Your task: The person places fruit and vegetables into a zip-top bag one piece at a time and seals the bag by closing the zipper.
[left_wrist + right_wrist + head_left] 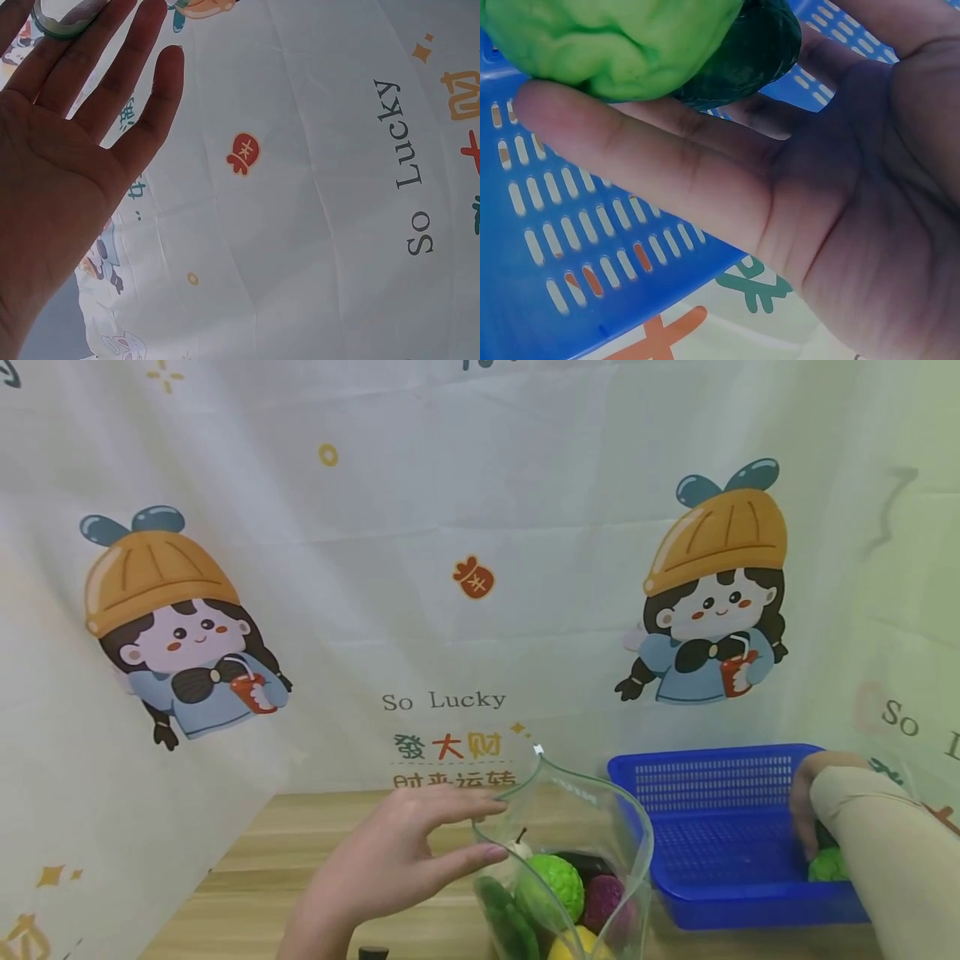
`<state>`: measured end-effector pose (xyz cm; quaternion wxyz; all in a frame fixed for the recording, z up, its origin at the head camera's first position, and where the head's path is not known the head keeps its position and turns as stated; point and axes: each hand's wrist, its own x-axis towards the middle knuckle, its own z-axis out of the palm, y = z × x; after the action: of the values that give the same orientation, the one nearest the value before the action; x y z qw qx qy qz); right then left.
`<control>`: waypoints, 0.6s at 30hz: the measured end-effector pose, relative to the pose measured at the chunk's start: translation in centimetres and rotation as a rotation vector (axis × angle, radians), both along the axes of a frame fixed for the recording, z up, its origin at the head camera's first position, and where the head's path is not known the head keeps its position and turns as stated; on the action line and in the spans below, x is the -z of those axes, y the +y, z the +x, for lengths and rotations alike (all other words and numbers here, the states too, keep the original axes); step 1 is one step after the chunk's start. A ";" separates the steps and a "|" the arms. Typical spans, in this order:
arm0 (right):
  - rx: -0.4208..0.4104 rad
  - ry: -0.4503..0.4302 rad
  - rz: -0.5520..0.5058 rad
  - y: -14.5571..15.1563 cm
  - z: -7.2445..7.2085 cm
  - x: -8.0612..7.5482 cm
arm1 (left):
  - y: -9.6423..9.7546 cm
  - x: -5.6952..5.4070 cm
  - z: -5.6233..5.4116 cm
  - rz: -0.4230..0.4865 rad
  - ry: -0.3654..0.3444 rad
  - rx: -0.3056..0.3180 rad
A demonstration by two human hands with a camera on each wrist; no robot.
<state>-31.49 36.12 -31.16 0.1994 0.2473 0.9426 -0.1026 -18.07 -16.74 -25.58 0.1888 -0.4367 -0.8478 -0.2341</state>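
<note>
At the bottom centre of the head view stands a clear zip bag (pixel 643 843), its mouth wide. Inside it are a round green vegetable (pixel 553 889), a cucumber-like one (pixel 506 917), a purple one (pixel 604 902), a yellow one (pixel 577 945) and a pale stemmed piece (pixel 519 850). My left hand (pixel 405 847) is at the bag's left rim, fingers straight, thumb and forefinger apart. My right hand (pixel 810 797) reaches into the blue basket (pixel 720 906). Its extended fingers (pixel 652 161) lie against a bright green lumpy vegetable (pixel 607 45) beside a dark green one (pixel 746 64).
A wooden tabletop (pixel 247 893) lies beneath the bag. Low at the front edge a small black-topped object (pixel 372 952) shows. A printed cloth (pixel 405 635) hangs behind and at both sides. The basket's raised perforated walls stand close to the right-hand cloth.
</note>
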 end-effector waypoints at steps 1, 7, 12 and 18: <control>0.001 -0.001 0.007 0.1 0.0 0.0 | 0.0 0.0 0.0 0.000 0.001 0.004; -0.065 -0.004 0.014 0.2 0.1 -0.2 | 0.0 0.2 -0.1 0.003 -0.010 0.013; -0.252 -0.061 -0.029 0.5 0.4 -0.9 | 0.0 0.2 -0.1 0.001 -0.007 0.016; -0.507 -0.256 0.080 -0.2 -0.8 -3.6 | 0.1 0.1 -0.2 0.012 0.003 0.043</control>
<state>-32.28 35.96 -27.53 0.3259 0.0225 0.9449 0.0198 -18.26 -16.63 -25.69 0.1875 -0.4541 -0.8366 -0.2426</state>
